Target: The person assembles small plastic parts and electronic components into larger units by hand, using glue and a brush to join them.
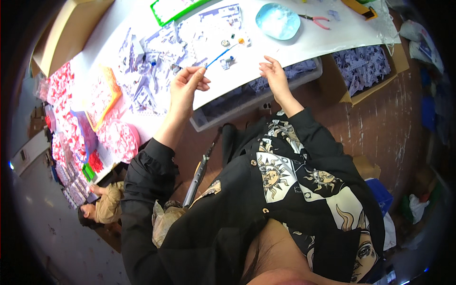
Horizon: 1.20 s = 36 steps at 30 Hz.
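My left hand (188, 84) is closed in a pinch on the near end of a thin blue stick (219, 56). The stick slants up and to the right over the white tabletop, its far tip close to a small orange piece (242, 41). Just below the stick lies a small grey-and-blue part (228, 62). My right hand (275, 77) hovers past the table's front edge, fingers apart and nothing in them. Many small pale purple-grey pieces (142, 95) are spread over the table to the left of my left hand.
A light blue bowl (290, 29) and pink-handled pliers (321, 22) sit at the back right. A plastic bin (209, 121) and a carton (392, 71) of purple-grey pieces stand below the table edge. Pink-and-white pieces (61, 85) fill the left. Another person (107, 206) works at lower left.
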Each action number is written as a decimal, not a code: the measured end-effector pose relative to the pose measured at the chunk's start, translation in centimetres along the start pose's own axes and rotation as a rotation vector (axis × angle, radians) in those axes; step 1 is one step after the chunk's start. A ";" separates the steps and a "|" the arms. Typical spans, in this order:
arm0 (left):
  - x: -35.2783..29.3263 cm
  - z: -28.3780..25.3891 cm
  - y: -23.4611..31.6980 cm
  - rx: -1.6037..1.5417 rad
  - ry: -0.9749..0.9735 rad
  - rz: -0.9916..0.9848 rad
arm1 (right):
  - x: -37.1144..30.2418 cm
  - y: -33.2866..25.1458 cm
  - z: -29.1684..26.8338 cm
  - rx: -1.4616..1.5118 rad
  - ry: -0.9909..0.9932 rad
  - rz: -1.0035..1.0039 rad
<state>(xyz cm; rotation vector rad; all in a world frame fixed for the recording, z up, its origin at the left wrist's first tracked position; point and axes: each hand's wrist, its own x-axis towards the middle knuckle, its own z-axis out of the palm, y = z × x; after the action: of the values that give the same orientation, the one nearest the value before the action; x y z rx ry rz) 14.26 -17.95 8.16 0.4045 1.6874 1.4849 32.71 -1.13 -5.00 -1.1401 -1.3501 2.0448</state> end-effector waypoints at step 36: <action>-0.6 -0.9 -0.6 1.101 0.008 0.496 | 4.7 -0.7 5.9 -1.087 -0.115 -0.854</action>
<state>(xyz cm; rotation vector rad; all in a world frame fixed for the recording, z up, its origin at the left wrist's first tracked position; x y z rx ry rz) 14.09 -19.13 7.80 1.4695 2.4072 0.6920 25.13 -0.61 -5.20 -0.5364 -2.5326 0.7158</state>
